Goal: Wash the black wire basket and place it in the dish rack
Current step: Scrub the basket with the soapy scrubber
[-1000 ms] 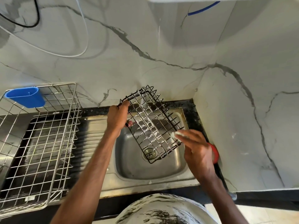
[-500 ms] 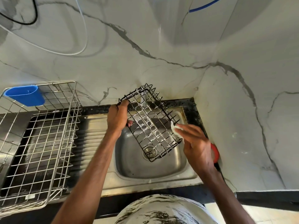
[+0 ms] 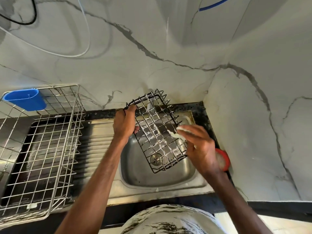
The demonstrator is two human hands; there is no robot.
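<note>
Black wire basket: held in the air over the sink, tilted, with its far end raised toward the wall behind the sink and its near end low, above the sink's drain. It touches neither the sink's floor nor its rim, as far as I can tell. White suds cling to many of the wires, thickest along the middle. My left grip is clamped on the basket's rim on the side left of the sink's centre, fingers curled round the wire. My right grip is pinched on a white soapy pad, which is pressed against the basket's side wall toward the sink's right edge. Step in hand, by my judgement: soaping and scrubbing, well short of done, since no water is seen running and the foam has not been rinsed off. The dish rack stands left of the sink on the drainboard, with a blue cup hung at its corner farthest from the sink; I see nothing loaded in it. A red-rimmed round dish sits on the counter just right of the sink, partly hidden by my right wrist. Next move calls for: working the pad along the remaining wires, probably turning the basket with the left grip to reach the other faces, then rinsing over the sink before any carry leftward to the rack. Wet, soapy wire may slip, so the left grip must hold firm.
</note>
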